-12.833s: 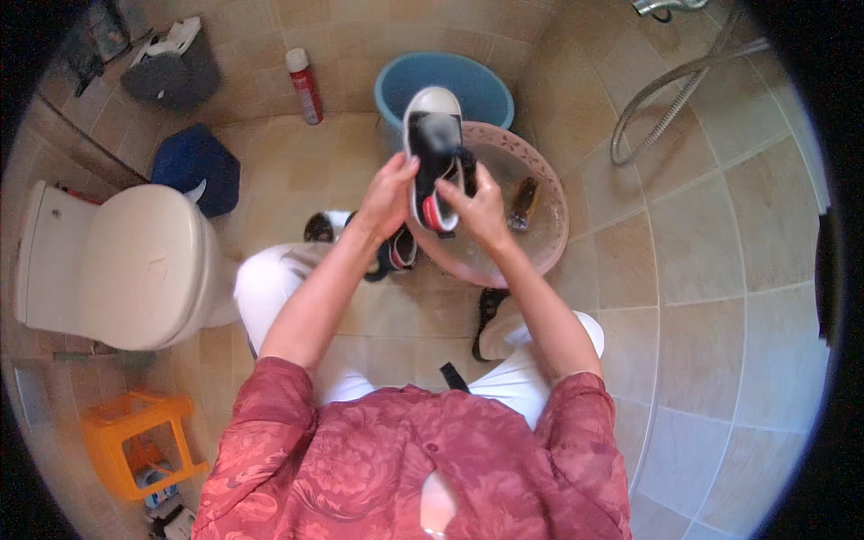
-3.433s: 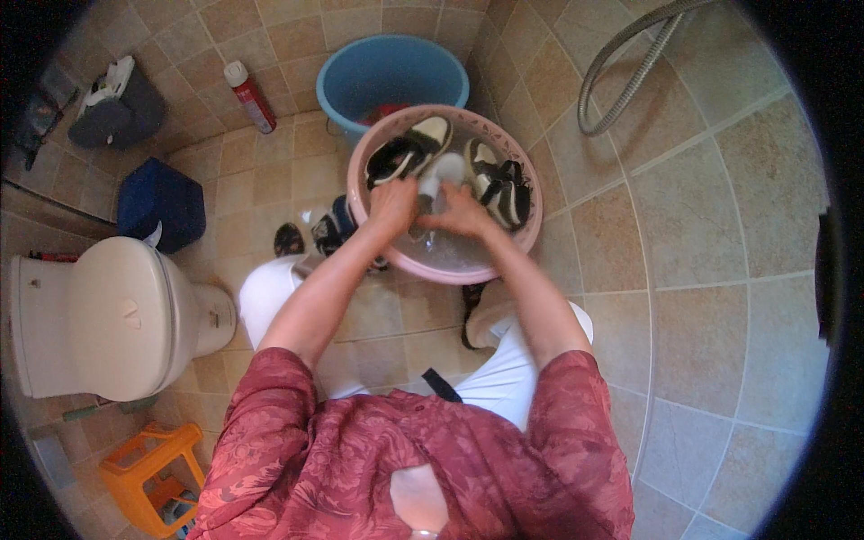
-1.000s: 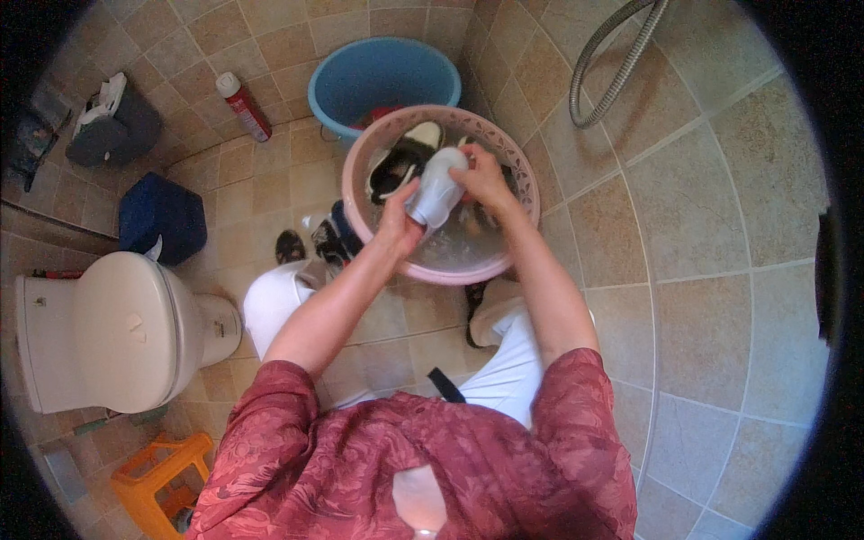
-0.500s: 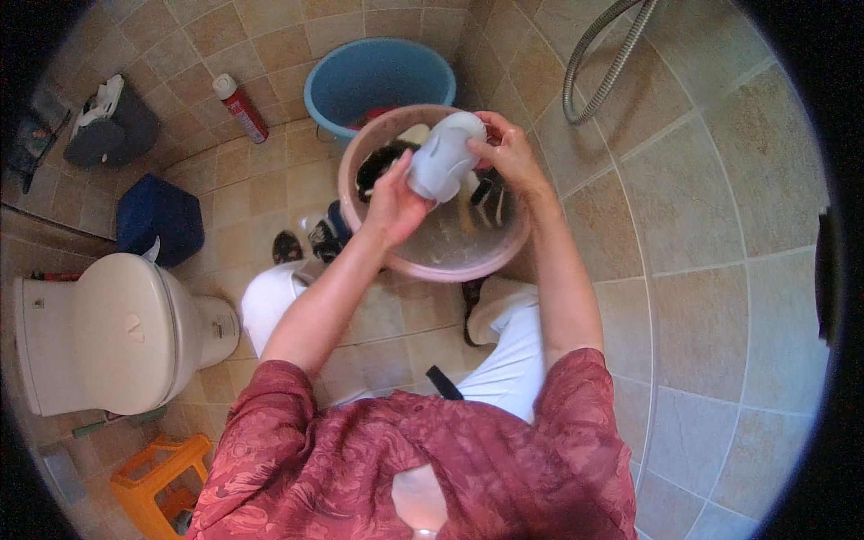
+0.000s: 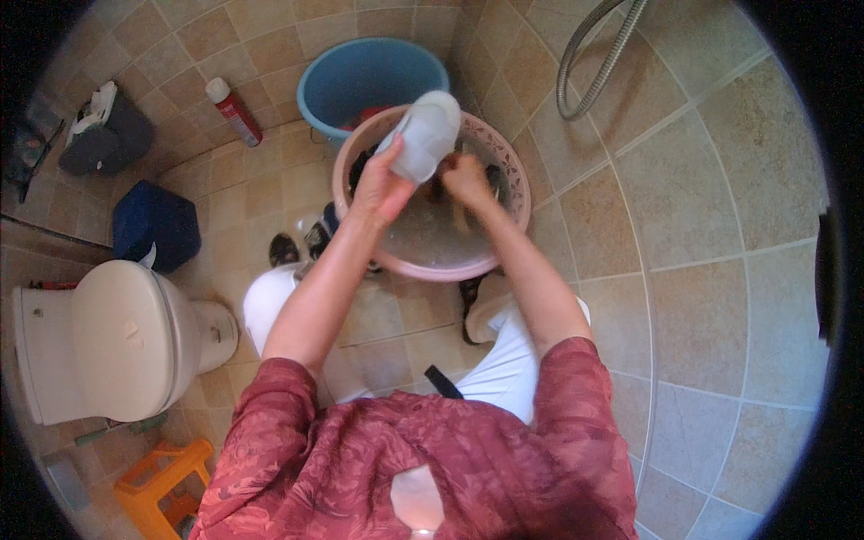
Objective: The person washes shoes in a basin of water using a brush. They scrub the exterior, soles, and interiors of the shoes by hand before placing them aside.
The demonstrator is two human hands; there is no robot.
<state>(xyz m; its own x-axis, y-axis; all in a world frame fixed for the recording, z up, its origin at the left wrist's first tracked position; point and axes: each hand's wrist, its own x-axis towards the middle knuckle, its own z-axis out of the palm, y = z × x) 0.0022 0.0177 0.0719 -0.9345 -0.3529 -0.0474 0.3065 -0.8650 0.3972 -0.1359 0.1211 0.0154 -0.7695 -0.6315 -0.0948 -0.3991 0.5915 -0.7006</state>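
Fingers of the left hand (image 5: 385,187) clamped on a pale piece; right-hand grip unresolved

Pale piece (image 5: 425,135) was located above centre frame, tilted with its rounded end toward the upper right, over the upper part of the pink basin (image 5: 441,273). Left thumb lay across its near face; the other fingers were mostly hidden behind it. Exact kind of piece: hard to make out.

Right hand (image 5: 468,180) was over the basin, just right of the piece's lower end, fingers curled. Could not tell whether they held anything; a brownish patch (image 5: 436,191) beside them was too blurred to identify.

Containers. Pink basin: murky water, bottom obscured; a dark item (image 5: 358,171) at its left side, partly covered by the left hand, and another dark item (image 5: 494,180) at right, partly behind the right hand. Blue tub (image 5: 333,94), upper centre: something red (image 5: 371,113) inside, mostly hidden by its wall and the basin. Grey bin (image 5: 112,139), upper left: white material (image 5: 99,106) at its mouth, contents unreadable. Orange stool (image 5: 157,481), lower left: partly covered by the sleeve (image 5: 270,432). Shower hose (image 5: 621,63), upper right: cut off by the top edge.
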